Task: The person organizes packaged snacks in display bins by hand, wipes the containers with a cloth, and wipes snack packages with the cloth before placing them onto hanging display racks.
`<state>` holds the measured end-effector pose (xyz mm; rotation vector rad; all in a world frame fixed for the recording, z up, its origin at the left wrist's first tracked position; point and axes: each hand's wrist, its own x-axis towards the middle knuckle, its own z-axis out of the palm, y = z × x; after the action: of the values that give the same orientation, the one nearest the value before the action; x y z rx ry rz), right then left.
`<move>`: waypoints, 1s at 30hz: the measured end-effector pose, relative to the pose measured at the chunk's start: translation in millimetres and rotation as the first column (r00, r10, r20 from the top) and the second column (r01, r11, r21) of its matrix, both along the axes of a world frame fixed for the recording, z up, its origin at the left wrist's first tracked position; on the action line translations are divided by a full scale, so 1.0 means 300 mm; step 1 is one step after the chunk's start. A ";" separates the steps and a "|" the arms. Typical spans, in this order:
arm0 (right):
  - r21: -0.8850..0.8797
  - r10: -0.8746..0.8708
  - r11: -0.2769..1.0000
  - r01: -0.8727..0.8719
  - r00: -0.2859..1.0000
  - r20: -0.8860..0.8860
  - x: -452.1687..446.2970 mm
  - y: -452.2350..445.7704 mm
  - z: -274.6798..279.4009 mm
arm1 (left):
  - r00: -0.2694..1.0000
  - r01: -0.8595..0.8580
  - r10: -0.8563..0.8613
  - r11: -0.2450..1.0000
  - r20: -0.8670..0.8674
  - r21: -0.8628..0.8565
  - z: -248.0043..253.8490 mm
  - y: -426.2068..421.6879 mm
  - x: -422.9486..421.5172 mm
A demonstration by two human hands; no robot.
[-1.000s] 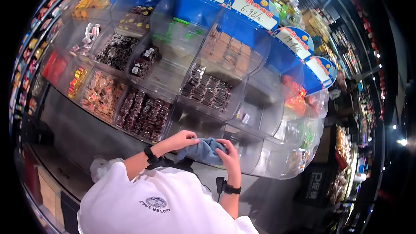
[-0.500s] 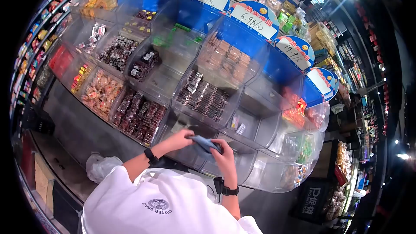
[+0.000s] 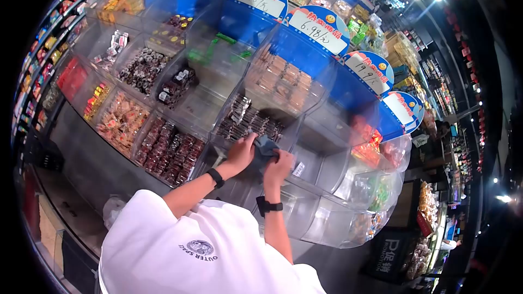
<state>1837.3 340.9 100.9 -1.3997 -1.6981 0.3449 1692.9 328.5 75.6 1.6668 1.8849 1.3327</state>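
Observation:
A blue-grey cloth (image 3: 265, 146) is stretched between my two hands above the front edge of a clear bin. My left hand (image 3: 241, 154) pinches its left side, and my right hand (image 3: 278, 167) grips the lower right side. Just beyond the cloth, a compartment holds rows of dark wrapped snacks (image 3: 246, 122), partly hidden by my hands. The clear plastic bin (image 3: 313, 155) to the right has a small white label (image 3: 298, 169) on its front.
Dark red packaged snacks (image 3: 169, 149) fill a front bin at left, beside orange-wrapped pieces (image 3: 122, 118). Blue price signs (image 3: 318, 28) stand behind the bins. A white plastic bag (image 3: 113, 209) is low at left, and a promotion board (image 3: 388, 256) stands at lower right.
Both hands have moved forward and up with the cloth, from over the lower front bin to the edge of the dark-snack compartment. The cloth now hangs more bunched between them.

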 end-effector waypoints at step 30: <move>0.028 0.172 0.978 -0.206 0.877 0.448 -0.192 0.028 -0.184 | 0.948 0.242 -0.312 0.571 -0.065 0.785 1.285 -0.327 -0.383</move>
<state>1779.6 349.4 45.8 -1.3261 -2.2079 0.0637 1578.2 230.3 461.0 2.1062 0.8971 2.2204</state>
